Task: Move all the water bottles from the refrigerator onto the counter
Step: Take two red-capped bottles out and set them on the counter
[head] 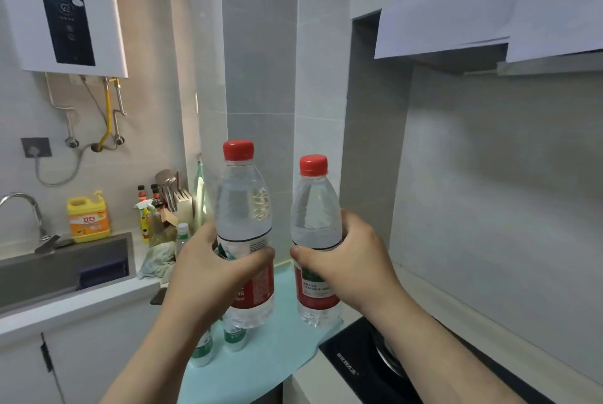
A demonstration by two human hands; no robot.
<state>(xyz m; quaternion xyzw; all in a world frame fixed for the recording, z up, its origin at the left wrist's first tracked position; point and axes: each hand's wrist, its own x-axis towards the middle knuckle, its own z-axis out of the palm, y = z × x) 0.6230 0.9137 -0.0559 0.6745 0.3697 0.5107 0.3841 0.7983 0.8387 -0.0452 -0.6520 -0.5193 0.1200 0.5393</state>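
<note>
Left grip: the left hand is wrapped tight round the label band of a red-capped water bottle, held upright in the air.
Right grip: the right hand clasps a second red-capped bottle the same way, just beside the first.
Below: pale green surface, where two green-labelled bottles stand, probably set down already, though the left forearm hides part of them.
Right of it: black hob.
Risk: lowering the left bottle blind could topple the standing pair; damp plastic could slip.
</note>
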